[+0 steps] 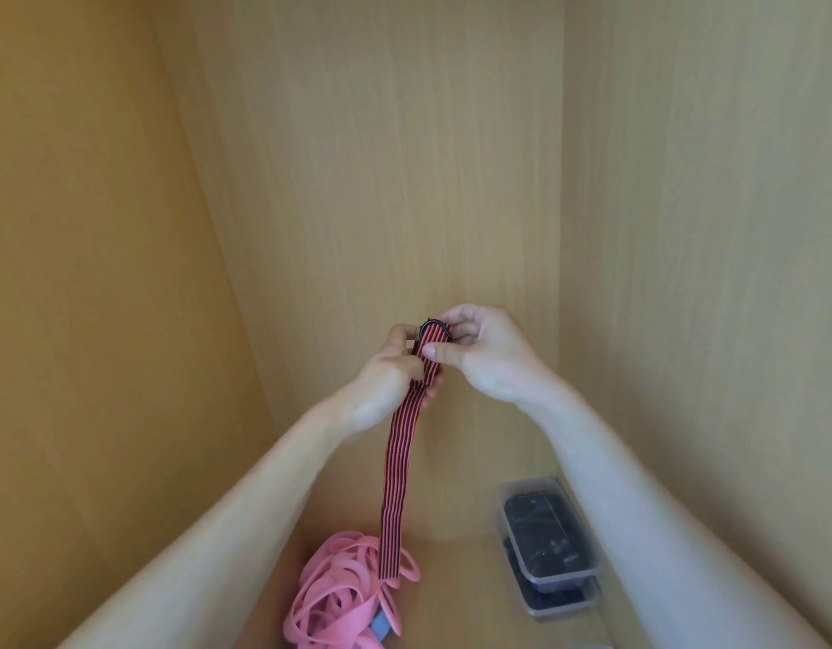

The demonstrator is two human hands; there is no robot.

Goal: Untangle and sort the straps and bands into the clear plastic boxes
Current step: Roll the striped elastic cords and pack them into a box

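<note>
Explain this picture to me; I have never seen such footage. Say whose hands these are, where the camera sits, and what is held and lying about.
There is no machine here: a person works bare-handed, and the one camera sits on their head, looking forward and down. The left hand and right hand both hold a red-and-black striped strap, raised, near its dark ring. Its tail hangs down to a tangle of pink bands on the wooden shelf. To the right stand two stacked clear plastic boxes holding dark items.
</note>
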